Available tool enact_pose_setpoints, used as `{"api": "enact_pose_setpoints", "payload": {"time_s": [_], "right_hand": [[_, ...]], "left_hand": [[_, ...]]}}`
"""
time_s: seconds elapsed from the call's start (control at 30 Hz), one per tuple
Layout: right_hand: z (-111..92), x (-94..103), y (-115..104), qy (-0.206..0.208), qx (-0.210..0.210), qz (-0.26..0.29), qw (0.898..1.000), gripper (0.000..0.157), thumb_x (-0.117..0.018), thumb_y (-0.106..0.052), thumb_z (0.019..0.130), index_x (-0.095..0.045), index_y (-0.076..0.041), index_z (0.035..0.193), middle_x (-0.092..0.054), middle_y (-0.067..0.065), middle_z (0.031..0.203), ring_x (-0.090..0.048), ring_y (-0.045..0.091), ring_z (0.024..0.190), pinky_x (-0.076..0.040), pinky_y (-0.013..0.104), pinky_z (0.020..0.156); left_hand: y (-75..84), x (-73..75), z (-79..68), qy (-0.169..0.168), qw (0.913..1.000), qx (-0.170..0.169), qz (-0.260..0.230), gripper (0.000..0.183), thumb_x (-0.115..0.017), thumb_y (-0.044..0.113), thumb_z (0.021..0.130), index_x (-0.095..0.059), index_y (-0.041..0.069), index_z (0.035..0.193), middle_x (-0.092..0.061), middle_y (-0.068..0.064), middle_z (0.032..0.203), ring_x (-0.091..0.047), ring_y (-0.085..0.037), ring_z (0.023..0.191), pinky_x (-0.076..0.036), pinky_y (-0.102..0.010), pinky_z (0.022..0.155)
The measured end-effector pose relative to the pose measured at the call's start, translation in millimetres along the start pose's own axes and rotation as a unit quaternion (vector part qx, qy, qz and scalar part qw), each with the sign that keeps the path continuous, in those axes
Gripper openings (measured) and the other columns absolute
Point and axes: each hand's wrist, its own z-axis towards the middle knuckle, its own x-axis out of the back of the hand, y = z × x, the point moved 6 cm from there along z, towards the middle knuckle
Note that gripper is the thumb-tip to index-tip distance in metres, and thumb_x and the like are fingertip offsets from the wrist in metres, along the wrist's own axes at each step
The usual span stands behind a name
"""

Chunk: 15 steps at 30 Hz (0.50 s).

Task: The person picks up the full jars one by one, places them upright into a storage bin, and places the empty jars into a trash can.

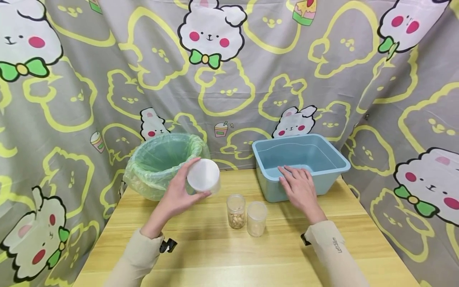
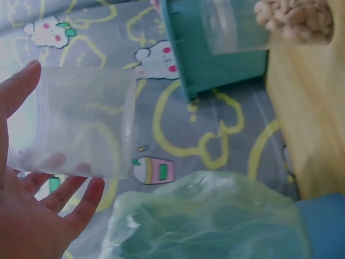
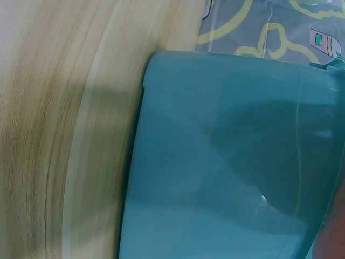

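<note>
My left hand (image 1: 178,195) grips a clear plastic jar (image 2: 81,124) by its sides, raised above the table near the lined bin. Its white round end faces up toward the head view, and no contents show through its wall in the left wrist view. My right hand (image 1: 300,190) lies over the near rim of the blue-green tub (image 1: 270,187), fingers extended and nothing held. Between the hands, two more jars stand upright on the table: one with pale nuts (image 1: 236,213), and a cloudier jar (image 1: 256,220) close to its right.
A round bin lined with a green plastic bag (image 1: 141,181) stands at the back left of the wooden table (image 1: 222,255). A patterned curtain (image 1: 229,99) hangs behind and along both sides.
</note>
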Motion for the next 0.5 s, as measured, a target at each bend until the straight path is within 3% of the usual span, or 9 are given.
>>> {"api": "enact_pose_setpoints", "payload": {"time_s": [0.23, 0.5], "right_hand": [[1, 0.2, 0, 0.007, 0.004, 0.001, 1.0, 0.045, -0.046, -0.036, 0.11, -0.057, -0.018, 0.149, -0.057, 0.011, 0.149, -0.048, 0.037, 0.137, -0.024, 0.059, 0.12], [1, 1.0, -1, 0.005, 0.002, 0.001, 1.0, 0.045, -0.047, -0.037, 0.11, -0.057, -0.019, 0.149, -0.057, 0.011, 0.149, -0.048, 0.036, 0.137, -0.023, 0.058, 0.12]], "left_hand": [[11.9, 21.8, 22.9, 0.029, 0.9993, -0.022, 0.006, 0.106, -0.096, 0.027, 0.072, -0.035, 0.026, 0.158, -0.047, -0.017, 0.156, -0.056, -0.045, 0.132, -0.055, -0.065, 0.095], [16.2, 47.6, 46.0, 0.061, 0.9978, -0.014, 0.019, 0.106, -0.095, 0.027, 0.073, -0.034, 0.031, 0.159, -0.046, -0.015, 0.158, -0.053, -0.046, 0.134, -0.051, -0.07, 0.098]]}}
